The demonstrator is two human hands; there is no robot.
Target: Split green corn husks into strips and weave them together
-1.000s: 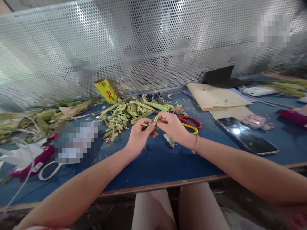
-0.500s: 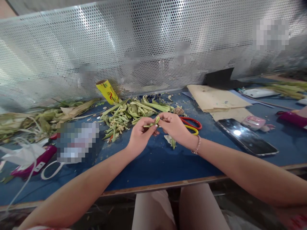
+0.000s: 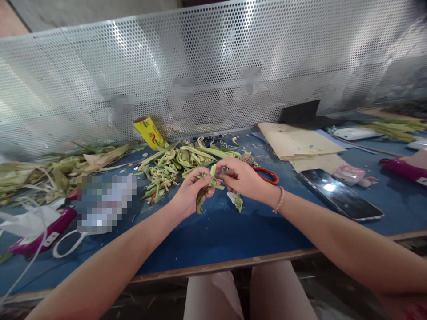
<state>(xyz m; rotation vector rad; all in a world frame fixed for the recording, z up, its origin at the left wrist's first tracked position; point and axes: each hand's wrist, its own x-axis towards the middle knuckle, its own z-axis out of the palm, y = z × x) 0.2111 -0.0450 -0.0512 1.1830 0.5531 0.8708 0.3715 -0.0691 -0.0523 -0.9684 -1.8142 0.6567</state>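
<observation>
Above the middle of the blue table, my left hand (image 3: 196, 189) pinches a folded green leaf strip (image 3: 213, 171), and a darker end hangs below its fingers. Closed at the strip's other side is my right hand (image 3: 242, 178), its fingertips pressed together on it; a bracelet circles that wrist. Just behind both hands lies a heap of green leaf pieces and curled strips (image 3: 178, 160). Red-handled scissors (image 3: 271, 175) lie partly hidden behind my right hand. Below that hand is a small leaf scrap (image 3: 238, 201).
To the right lie a phone (image 3: 340, 194), a pink case (image 3: 348, 173) and brown paper (image 3: 298, 140). A yellow tube (image 3: 150, 133) leans by the perforated metal screen (image 3: 207, 44). More dry leaves (image 3: 63, 171) and a purple tool with a cord (image 3: 62, 224) are at left.
The leaf strip has been turned and opened out, with one end standing up and another now hanging below my left hand. My right hand has shifted slightly; the view has tilted up a little.
</observation>
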